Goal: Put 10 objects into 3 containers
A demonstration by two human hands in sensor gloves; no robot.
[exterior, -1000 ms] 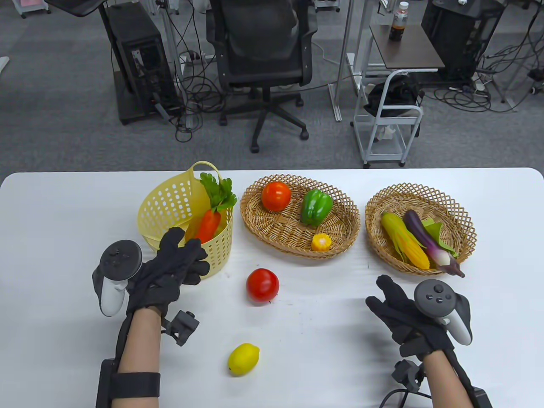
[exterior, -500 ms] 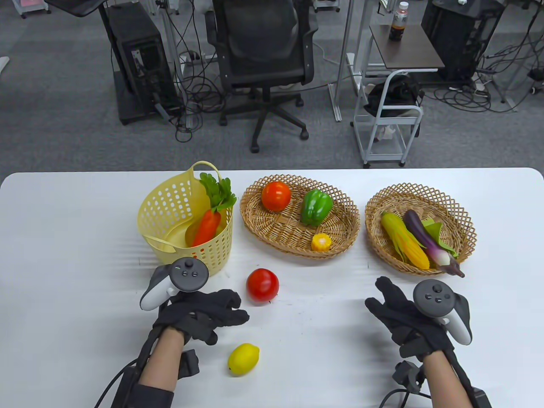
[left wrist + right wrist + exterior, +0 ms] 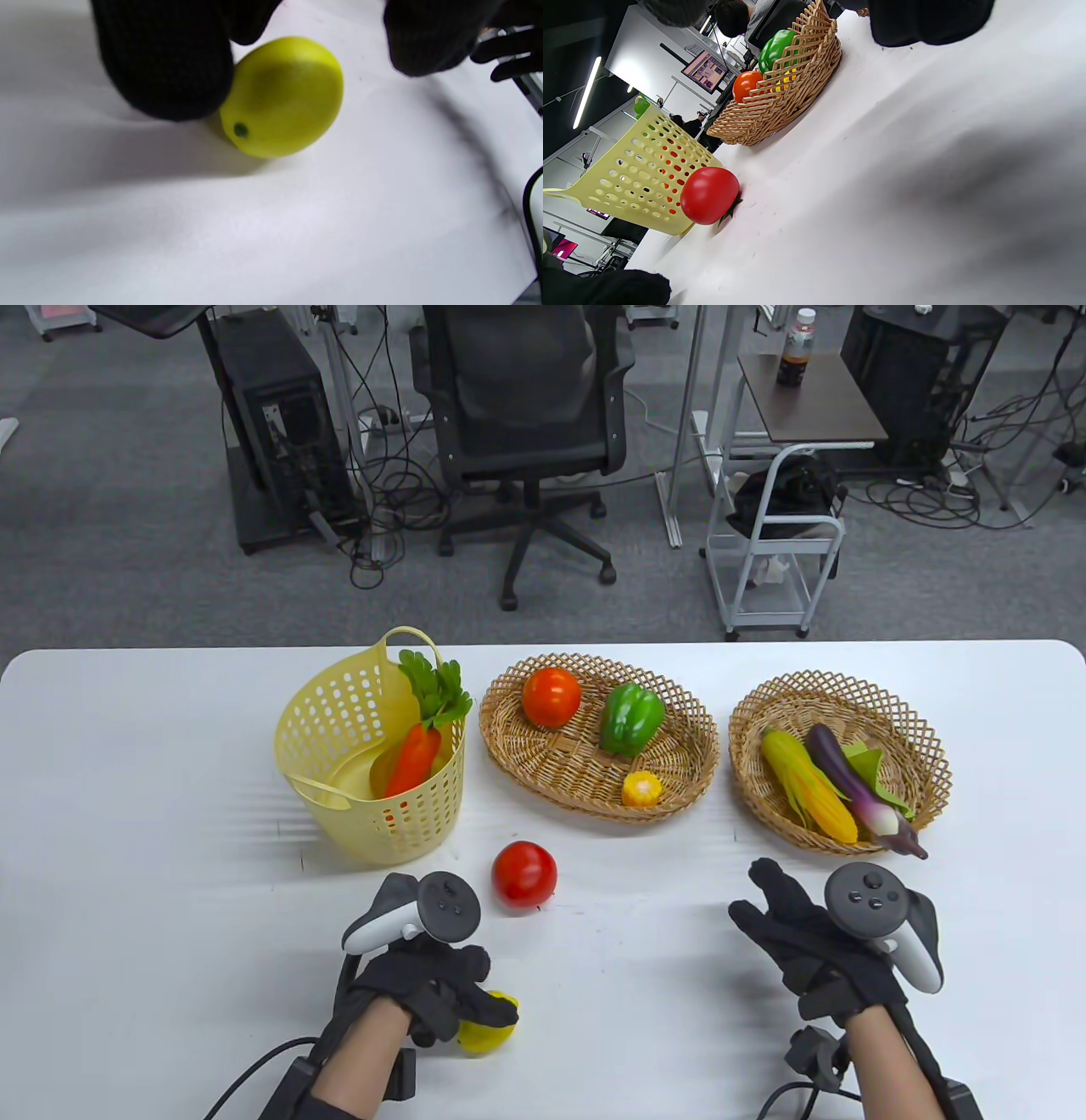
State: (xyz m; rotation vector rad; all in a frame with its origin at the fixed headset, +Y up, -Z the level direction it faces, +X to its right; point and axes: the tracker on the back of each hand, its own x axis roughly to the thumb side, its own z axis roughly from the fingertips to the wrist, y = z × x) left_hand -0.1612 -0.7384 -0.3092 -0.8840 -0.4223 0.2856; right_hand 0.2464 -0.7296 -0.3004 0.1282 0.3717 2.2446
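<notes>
While the right hand rests spread, left hand fingers cup the lemon.

No legible text, label, brand, number or sign anywhere: the bottle on the far side table carries a label too small to read, and the wall screen in the right wrist view is blurred.

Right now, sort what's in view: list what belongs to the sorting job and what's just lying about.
Job:
lemon under the left hand
red tomato on the table
yellow basket
middle wicker basket
right wicker basket

Lying about:
office chair
bottle
white cart
</notes>
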